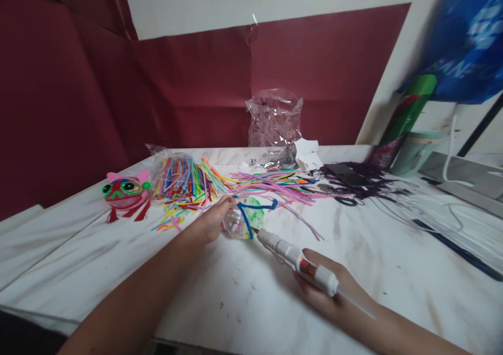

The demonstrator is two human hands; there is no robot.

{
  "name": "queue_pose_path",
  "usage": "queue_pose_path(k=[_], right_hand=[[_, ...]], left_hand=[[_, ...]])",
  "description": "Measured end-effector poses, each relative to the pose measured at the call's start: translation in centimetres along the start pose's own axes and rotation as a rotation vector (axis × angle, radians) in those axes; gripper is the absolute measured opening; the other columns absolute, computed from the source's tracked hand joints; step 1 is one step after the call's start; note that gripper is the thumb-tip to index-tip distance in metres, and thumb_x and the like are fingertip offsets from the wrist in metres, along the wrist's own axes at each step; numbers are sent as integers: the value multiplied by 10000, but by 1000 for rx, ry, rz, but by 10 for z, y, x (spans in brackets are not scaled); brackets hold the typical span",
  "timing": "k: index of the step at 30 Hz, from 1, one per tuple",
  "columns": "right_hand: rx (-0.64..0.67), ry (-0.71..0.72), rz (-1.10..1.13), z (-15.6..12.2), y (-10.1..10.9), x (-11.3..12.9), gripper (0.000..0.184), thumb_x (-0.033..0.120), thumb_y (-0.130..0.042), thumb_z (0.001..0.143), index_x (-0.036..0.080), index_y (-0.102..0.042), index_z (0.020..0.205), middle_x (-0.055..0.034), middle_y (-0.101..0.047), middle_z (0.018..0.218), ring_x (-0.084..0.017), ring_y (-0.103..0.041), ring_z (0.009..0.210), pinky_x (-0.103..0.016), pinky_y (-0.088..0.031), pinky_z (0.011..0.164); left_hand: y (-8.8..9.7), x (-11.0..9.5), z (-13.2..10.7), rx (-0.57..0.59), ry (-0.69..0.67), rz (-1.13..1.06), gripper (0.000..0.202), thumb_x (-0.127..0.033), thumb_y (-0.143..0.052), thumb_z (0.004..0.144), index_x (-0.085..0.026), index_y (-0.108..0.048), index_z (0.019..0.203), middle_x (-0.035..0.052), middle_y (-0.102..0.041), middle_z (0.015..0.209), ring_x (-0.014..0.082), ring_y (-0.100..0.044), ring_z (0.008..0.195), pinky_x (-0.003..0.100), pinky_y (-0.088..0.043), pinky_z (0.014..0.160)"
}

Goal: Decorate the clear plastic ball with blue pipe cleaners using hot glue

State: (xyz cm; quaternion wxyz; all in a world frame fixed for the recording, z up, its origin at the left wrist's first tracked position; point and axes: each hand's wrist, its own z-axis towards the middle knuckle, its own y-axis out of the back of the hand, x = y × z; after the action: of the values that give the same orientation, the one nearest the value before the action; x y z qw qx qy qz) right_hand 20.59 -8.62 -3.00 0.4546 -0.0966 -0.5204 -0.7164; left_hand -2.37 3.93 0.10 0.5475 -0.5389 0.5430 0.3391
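My left hand point(217, 220) grips a clear plastic piece point(234, 223) with green patches on its right part. A bent blue pipe cleaner point(245, 220) lies across it, with one end sticking out to the right. In my right hand point(328, 281) is a white glue gun point(288, 251) with a clear stick out of its back. Its nozzle points left and sits right by the lower end of the blue pipe cleaner; whether they touch I cannot tell. The fingers of my left hand partly hide the plastic piece.
A pink and red animal-face craft point(126, 193) stands at left. Behind my hands lie a bag of colourful pipe cleaners point(176, 177) and loose ones point(275, 183). To the right are scissors point(346, 201), a phone point(348, 176), a green cup point(412, 153), cables and a laptop point(467, 179).
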Motion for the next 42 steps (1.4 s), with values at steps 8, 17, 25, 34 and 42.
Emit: queue_pose_path(k=[8,17,25,34,42], right_hand=[[-17,34,1,1,-1,0,182,228,-442,828,238,-354,669,41,-435,584,-117,-468,481,-218,-392,429],[4,31,-3,1,-1,1,181,234,-440,829,237,-362,666,36,-462,579,-118,-489,486,-211,-410,441],[-65,-16,-222,-5,32,-24,142,220,-469,820,240,-461,680,5,-550,618,-150,-555,527,-243,-431,496],[9,-141,-914,-20,86,-104,320,19,-438,626,197,-614,826,-89,-661,842,-240,-658,774,-292,-496,588],[139,-31,-616,-28,114,-79,361,290,-629,765,215,-632,1118,-132,-677,1142,-291,-648,1022,-382,-547,837]], left_hand=[[3,2,5,-11,18,-14,272,-374,-690,684,-194,-507,773,-46,-575,552,119,-541,406,221,-443,398],[0,-1,0,-12,9,-13,258,-343,-682,686,-203,-479,761,-54,-558,543,119,-525,387,226,-448,377],[7,2,1,32,-28,25,283,-361,-703,671,-191,-495,759,-60,-532,588,94,-519,433,189,-416,418],[-1,2,-8,8,-102,131,347,-263,-716,674,-218,-574,987,-66,-525,631,69,-490,476,155,-352,435],[-9,7,-10,-85,-156,160,390,-299,-689,694,-224,-517,1036,-63,-525,657,81,-507,484,163,-363,425]])
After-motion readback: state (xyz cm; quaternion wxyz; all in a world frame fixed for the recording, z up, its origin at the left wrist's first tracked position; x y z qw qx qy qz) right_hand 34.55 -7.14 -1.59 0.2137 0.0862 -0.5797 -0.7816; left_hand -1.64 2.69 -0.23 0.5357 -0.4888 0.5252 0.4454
